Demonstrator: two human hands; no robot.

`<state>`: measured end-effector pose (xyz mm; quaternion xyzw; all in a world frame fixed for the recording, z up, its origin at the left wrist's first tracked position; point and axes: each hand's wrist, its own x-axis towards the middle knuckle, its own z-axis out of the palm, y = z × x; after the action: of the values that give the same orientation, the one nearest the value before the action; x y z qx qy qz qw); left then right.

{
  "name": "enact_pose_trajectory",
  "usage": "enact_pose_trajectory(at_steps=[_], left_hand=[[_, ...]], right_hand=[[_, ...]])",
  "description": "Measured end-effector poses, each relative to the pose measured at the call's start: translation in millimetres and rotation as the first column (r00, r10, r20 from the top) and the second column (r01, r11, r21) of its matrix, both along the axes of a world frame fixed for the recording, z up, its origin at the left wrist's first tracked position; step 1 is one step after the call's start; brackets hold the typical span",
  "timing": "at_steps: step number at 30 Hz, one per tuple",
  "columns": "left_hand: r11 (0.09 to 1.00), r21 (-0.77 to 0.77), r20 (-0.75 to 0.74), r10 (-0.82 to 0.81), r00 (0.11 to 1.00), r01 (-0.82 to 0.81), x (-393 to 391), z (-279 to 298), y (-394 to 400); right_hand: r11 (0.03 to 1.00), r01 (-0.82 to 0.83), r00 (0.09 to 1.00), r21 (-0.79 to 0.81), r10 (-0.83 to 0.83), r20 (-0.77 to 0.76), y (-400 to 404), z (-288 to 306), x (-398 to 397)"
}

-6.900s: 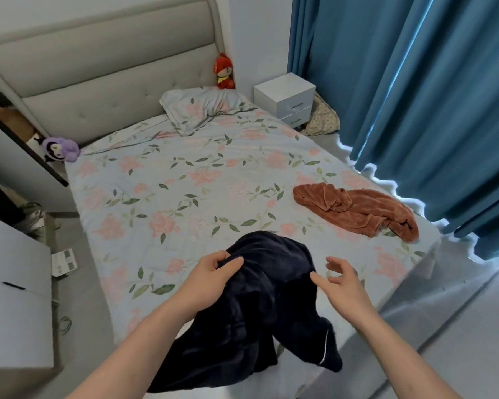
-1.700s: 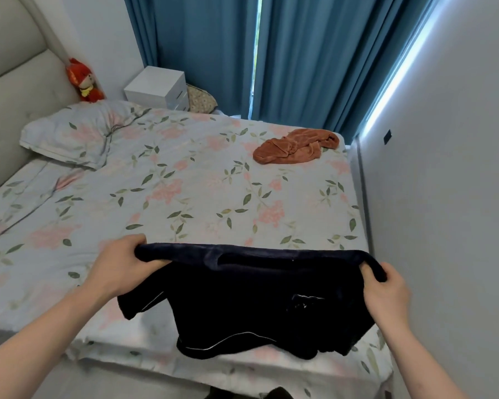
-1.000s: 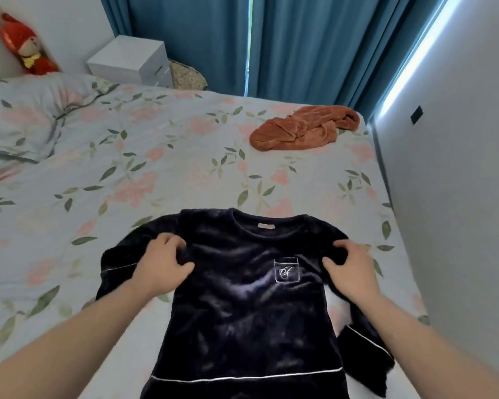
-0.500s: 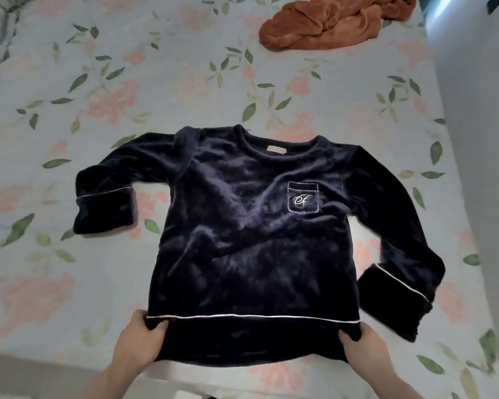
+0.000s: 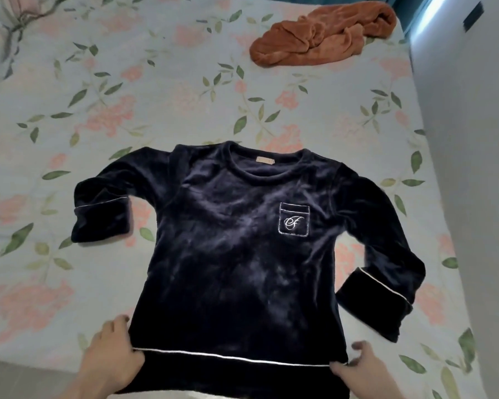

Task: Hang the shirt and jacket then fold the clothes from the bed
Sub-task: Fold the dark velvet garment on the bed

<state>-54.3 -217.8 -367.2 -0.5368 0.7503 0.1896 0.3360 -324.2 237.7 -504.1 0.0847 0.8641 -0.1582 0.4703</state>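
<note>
Soft, limp navy velvet top (image 5: 242, 249) on floral bedspread (image 5: 127, 110); left hand (image 5: 110, 361) and right hand (image 5: 355, 370) pinching hem corners; best gripped at shoulders, sleeves floppy.

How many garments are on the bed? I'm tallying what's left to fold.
2: the navy top spread flat at the near edge, and the rust-orange garment crumpled at the far right corner.

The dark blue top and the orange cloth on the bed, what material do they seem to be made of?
Dark blue top: probably velvet or velour, because the soft pile shows pale shiny streaks; thin white piping runs along the hem and cuffs. Orange cloth: looks like plush fleece or terry, matte and fuzzy, lying in thick soft folds. The exact fibre cannot be told from the picture.
</note>
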Motion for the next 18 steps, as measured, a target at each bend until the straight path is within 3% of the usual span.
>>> enact_pose_trajectory(at_steps=[2, 4, 6, 10, 13, 18], left_hand=[[0.971, -0.123, -0.193, -0.225, 0.955, 0.203, -32, 4, 12], [0.940, -0.100, -0.312, -0.341, 0.887, 0.326, -67, 3, 27], [0.908, -0.045, -0.339, -0.406, 0.849, 0.416, -101, -9, 45], [0.828, 0.133, -0.237, -0.506, 0.829, 0.544, -162, -33, 79], [0.821, 0.261, -0.123, -0.493, 0.861, 0.507, -185, -54, 101], [0.766, 0.208, 0.015, -0.624, 0.781, 0.608, -188, -65, 110]], right_hand=[[0.986, 0.159, 0.976, -0.045, -0.164, -0.141, -70, 126, -31], [0.959, 0.263, 0.911, -0.109, -0.284, -0.299, -68, 133, -54], [0.932, 0.338, 0.857, -0.132, -0.363, -0.366, -72, 136, -80], [0.920, 0.382, 0.803, -0.091, -0.379, -0.459, -74, 127, -121], [0.899, 0.410, 0.811, -0.153, -0.436, -0.391, -75, 116, -138], [0.952, 0.293, 0.914, -0.090, -0.307, -0.267, -73, 110, -146]])
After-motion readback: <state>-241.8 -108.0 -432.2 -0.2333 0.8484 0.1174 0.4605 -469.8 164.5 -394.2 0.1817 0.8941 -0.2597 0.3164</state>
